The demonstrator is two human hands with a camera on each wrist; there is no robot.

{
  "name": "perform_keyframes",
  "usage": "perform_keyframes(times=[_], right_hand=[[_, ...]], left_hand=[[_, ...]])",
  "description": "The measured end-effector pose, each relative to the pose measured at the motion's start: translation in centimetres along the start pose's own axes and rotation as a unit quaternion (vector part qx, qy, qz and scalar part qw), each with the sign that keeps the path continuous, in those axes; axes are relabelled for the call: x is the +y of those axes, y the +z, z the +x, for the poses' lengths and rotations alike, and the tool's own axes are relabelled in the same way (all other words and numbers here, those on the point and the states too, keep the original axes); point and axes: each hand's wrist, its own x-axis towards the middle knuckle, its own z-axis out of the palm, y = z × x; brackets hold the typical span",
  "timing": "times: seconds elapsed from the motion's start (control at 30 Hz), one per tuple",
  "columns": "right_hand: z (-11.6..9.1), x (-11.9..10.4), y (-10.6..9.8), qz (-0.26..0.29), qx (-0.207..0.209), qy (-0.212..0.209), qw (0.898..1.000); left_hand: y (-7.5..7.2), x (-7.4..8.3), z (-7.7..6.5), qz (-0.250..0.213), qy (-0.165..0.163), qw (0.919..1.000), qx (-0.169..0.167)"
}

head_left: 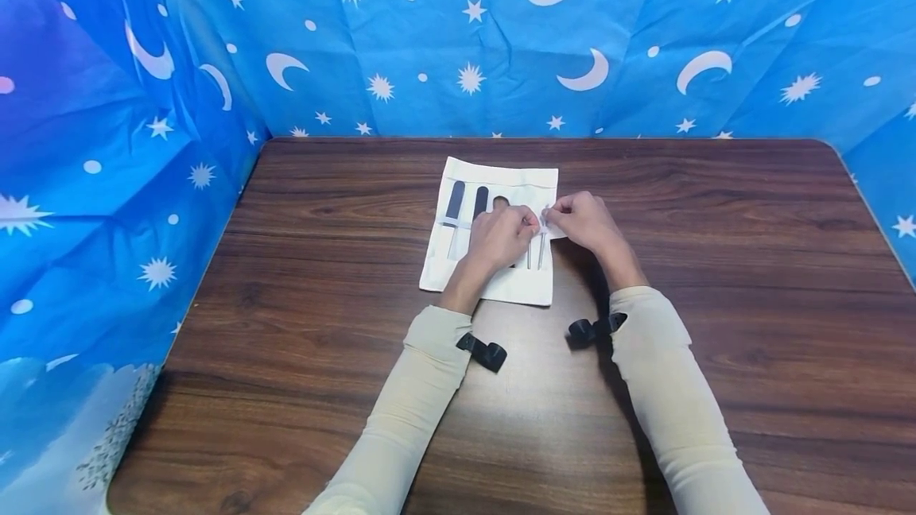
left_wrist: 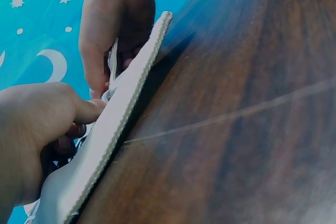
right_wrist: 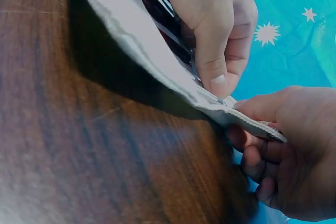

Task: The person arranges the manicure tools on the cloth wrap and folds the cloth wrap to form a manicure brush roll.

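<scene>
A white tool case [head_left: 518, 291] lies opened flat on the table, its right edge lifted in the wrist views. Two dark-handled flat tools [head_left: 455, 202] and thin metal tools [head_left: 541, 251] are tucked under a pale strap [head_left: 449, 222]. My left hand [head_left: 497, 238] reaches over the middle of the case, hiding part of the tools. Its thumb and index finger pinch a thin metal tool near the right edge. My right hand [head_left: 590, 222] grips that edge, thumb above and curled fingers [right_wrist: 254, 163] below. The fingertips of both hands are close together.
The brown wood-grain table [head_left: 751, 276] extends around the case on every side. A blue cloth [head_left: 429, 30] with moons and stars hangs behind and at the left. Black wrist mounts [head_left: 483, 351] sit on both pale sleeves [head_left: 404, 412].
</scene>
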Motion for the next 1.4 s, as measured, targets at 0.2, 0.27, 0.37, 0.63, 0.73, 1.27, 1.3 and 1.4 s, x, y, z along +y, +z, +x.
perform_keyframes(times=[0.2,0.27,0.37,0.63,0.73,1.27,1.3,1.4], right_hand=[[-1.5,0.3,-1.2,0.025,-0.028,0.015,0.999],[-2.4,0.6,-1.7,0.035,-0.026,0.025,0.999],[-3.9,1.3,-2.1,0.046,-0.007,0.04,0.998],[-7.5,2.9,-2.4,0.235,-0.138,0.082,0.959],[-8.4,2.9,-2.1,0.267,-0.219,0.097,0.934],[-8.7,1.1,0.5,0.271,-0.347,0.121,0.89],[-8.7,1.2,0.4,0.27,-0.345,0.121,0.891],[-8.5,1.8,-0.4,0.268,-0.333,0.124,0.896]], left_hand=[[0.2,0.5,0.1,-0.001,0.002,1.0,0.001],[0.0,0.4,0.1,-0.024,0.006,0.9997,0.001],[-1.4,-0.7,0.1,-0.09,0.014,0.9958,0.01],[-7.5,-7.0,2.1,-0.208,-0.054,0.9704,0.11],[-8.2,-9.1,3.1,-0.223,-0.114,0.9643,0.086],[-8.2,-11.3,5.1,-0.242,-0.163,0.9562,0.025],[-8.3,-11.4,5.0,-0.247,-0.166,0.9544,0.025],[-8.8,-11.5,4.7,-0.27,-0.178,0.9463,0.006]])
